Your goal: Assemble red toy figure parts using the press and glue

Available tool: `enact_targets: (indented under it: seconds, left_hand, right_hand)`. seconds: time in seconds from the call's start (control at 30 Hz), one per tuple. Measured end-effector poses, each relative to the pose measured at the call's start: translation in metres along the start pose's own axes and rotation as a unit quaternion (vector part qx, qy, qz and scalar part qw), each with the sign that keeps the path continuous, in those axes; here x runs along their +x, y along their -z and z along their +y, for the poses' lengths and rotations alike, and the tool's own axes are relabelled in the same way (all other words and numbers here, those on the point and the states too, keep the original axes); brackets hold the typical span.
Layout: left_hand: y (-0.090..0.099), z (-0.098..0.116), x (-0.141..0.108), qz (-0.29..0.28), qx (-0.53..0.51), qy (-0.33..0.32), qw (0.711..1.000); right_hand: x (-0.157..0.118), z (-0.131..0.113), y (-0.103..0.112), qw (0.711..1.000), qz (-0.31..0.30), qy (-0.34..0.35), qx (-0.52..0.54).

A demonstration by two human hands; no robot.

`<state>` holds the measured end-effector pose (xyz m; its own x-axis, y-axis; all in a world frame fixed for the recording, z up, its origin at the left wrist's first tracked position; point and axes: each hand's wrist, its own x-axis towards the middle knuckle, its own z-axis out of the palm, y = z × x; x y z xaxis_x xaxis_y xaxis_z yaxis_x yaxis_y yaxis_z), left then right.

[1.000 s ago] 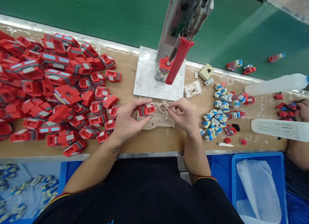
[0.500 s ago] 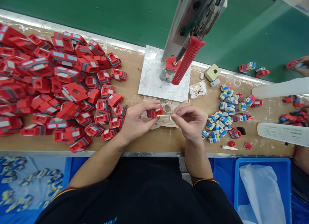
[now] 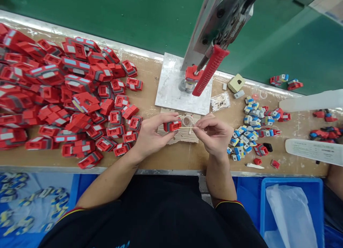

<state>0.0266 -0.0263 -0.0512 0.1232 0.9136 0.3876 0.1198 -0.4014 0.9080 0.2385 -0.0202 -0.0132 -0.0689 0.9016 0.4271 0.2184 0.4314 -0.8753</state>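
Note:
My left hand (image 3: 154, 133) grips a small red and grey plastic part (image 3: 171, 125) between thumb and fingers. A thin cotton swab (image 3: 187, 127) is pinched in my right hand (image 3: 214, 135), its far end at the right side of the red part. Both hands are above a piece of torn cardboard (image 3: 184, 138), where a clear round ring or dish (image 3: 187, 120) lies just behind the swab. Past them stands a hand press with a red lever (image 3: 210, 71) on a metal base plate (image 3: 171, 92); another red part (image 3: 192, 73) is beneath it.
A big pile of red parts (image 3: 77, 84) covers the left of the bench. Blue, white and yellow pieces (image 3: 245, 137) are heaped at right, near a bag of swabs (image 3: 221, 101), a yellowish block (image 3: 236, 83) and a small blade (image 3: 254, 166). Blue bins (image 3: 292, 181) stand below the bench edge.
My right hand has drawn slightly right, and the swab's end has shifted from over the red part to its right side. The co-worker's hand at far right has left view.

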Motion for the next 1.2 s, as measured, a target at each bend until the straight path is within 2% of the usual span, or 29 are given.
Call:
enact_targets:
  seconds: [0.17,0.3,0.37,0.4,0.43,0.47,0.5,0.57,0.6,0.63,0.67,0.73,0.8,0.87,0.93,1.07,1.2]
  left_hand:
    - [0.001,0.003,0.002,0.01,0.031,0.002,0.999]
    - [-0.001,0.0,0.002,0.019,0.021,0.015,0.999]
    - [-0.001,-0.008,0.002,0.037,-0.005,0.022,0.999]
    - [0.0,-0.012,0.002,0.044,-0.02,0.03,0.998]
    - [0.002,-0.015,0.003,0.049,-0.036,0.043,0.997]
    - [0.003,-0.017,0.003,0.051,-0.055,0.059,0.995]
    - [0.004,-0.017,0.003,0.052,-0.077,0.074,0.993]
    - [0.006,-0.012,0.003,0.059,-0.121,0.094,0.986]
    - [0.006,-0.008,0.002,0.069,-0.137,0.095,0.984]
    - [0.007,-0.004,0.002,0.089,-0.147,0.098,0.98]
    - [0.008,-0.001,0.003,0.104,-0.147,0.108,0.978]
    - [0.009,0.002,0.005,0.133,-0.136,0.123,0.974]
    - [0.008,0.004,0.009,0.135,-0.143,0.15,0.969]
    - [0.005,0.008,0.011,0.141,-0.157,0.161,0.964]
    - [0.002,0.013,0.011,0.15,-0.17,0.16,0.961]
    - [0.0,0.018,0.01,0.131,-0.161,0.176,0.962]
    - [0.002,0.015,0.008,0.125,-0.144,0.163,0.968]
  right_hand:
    - [0.004,0.002,0.023,0.995,0.034,0.057,-0.074]
    - [0.008,0.017,0.027,0.973,-0.092,0.054,-0.202]
    - [0.01,0.023,0.026,0.968,-0.139,0.058,-0.201]
    - [0.011,0.024,0.03,0.97,-0.142,0.049,-0.19]
    - [0.011,0.025,0.038,0.975,-0.123,0.033,-0.181]
    - [0.01,0.024,0.049,0.981,-0.073,0.019,-0.176]
    - [0.008,0.023,0.065,0.984,0.003,0.012,-0.178]
    - [-0.001,0.017,0.103,0.961,0.181,0.029,-0.209]
    - [-0.008,0.012,0.122,0.941,0.236,0.033,-0.241]
    - [-0.017,0.007,0.14,0.926,0.243,0.013,-0.288]
    - [-0.028,0.001,0.155,0.914,0.209,-0.037,-0.347]
    - [-0.051,-0.007,0.173,0.882,0.082,-0.114,-0.449]
    - [-0.07,-0.007,0.177,0.85,-0.035,-0.146,-0.504]
    - [-0.084,-0.005,0.171,0.832,-0.118,-0.163,-0.517]
    - [-0.093,-0.006,0.163,0.829,-0.157,-0.165,-0.511]
    - [-0.1,-0.019,0.152,0.839,-0.175,-0.138,-0.497]
    - [-0.104,-0.022,0.139,0.848,-0.274,-0.124,-0.436]
